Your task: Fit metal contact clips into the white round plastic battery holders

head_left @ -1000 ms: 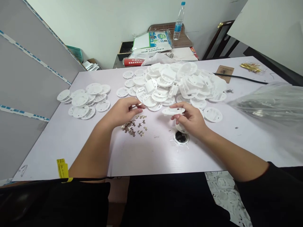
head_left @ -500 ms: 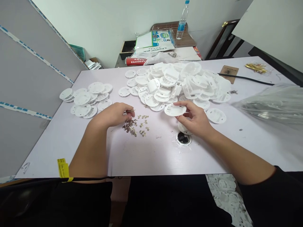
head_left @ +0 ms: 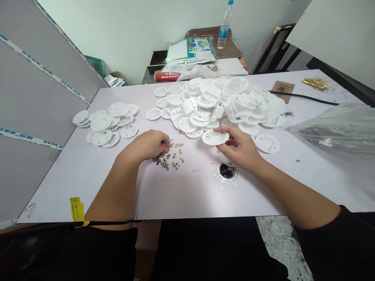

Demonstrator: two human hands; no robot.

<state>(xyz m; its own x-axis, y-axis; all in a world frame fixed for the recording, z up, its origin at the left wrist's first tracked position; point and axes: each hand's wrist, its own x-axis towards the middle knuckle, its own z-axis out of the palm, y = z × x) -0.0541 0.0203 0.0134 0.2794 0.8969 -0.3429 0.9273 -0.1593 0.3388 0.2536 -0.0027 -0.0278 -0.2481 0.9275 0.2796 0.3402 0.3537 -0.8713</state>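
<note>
My right hand (head_left: 241,146) grips a round white plastic cover (head_left: 215,137) by its right edge, between thumb and fingers, with its recessed face turned up. Closed fingers of my left hand (head_left: 156,144) hold a thin metal tool (head_left: 168,140), whose tip pokes out to the right; most of it is hidden in the hand. Just below and right of that hand lie several small metal clips (head_left: 175,165), loose on the white table (head_left: 181,195). Beneath my right hand another white cover (head_left: 227,159) leans partly over a black round hole with a white ring (head_left: 227,171).
Behind my hands rises a large heap of white covers (head_left: 205,88); a smaller group (head_left: 101,121) lies at the left. A clear plastic bag (head_left: 340,127) rests at the right, with a black cable (head_left: 310,97) behind it. A water bottle (head_left: 224,31) stands at the back.
My left hand has shifted slightly right, over the edge of the clips, with the thin metal tool. My right hand and its white cover have barely moved.
</note>
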